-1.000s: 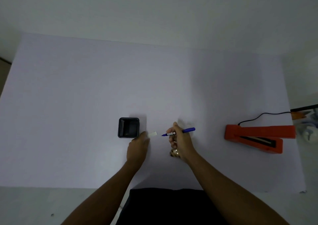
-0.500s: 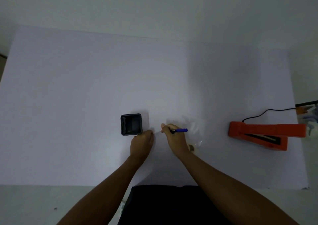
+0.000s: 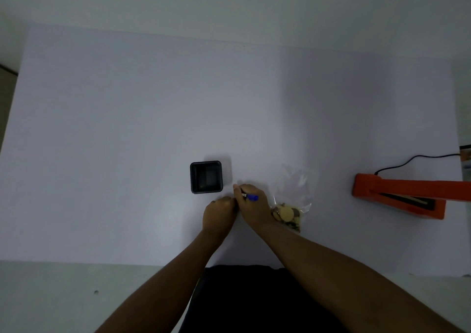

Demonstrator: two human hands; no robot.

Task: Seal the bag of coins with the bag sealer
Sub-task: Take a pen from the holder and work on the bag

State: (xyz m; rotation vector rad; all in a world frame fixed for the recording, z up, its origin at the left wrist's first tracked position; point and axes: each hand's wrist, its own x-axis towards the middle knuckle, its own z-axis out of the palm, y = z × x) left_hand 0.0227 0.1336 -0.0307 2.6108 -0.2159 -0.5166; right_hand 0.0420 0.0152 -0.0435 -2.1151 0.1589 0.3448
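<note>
A clear plastic bag (image 3: pixel 297 187) lies flat on the white table, with several coins (image 3: pixel 286 214) gathered in its near end. The orange bag sealer (image 3: pixel 397 197) sits at the far right, its jaw open and a black cord running off to the right. My right hand (image 3: pixel 251 205) is just left of the bag and grips a blue pen (image 3: pixel 251 197). My left hand (image 3: pixel 219 214) touches my right hand, fingers curled at the pen's tip end; what it holds is hidden.
A black square container (image 3: pixel 206 177) stands just beyond my left hand. The white table (image 3: pixel 127 116) stretches wide to the left and back. Its near edge runs in front of my body.
My hands came together. A second ago they were apart, with a white cap in my left fingers and the pen's tip bare. My right hand moved left off the bag, uncovering the coins.
</note>
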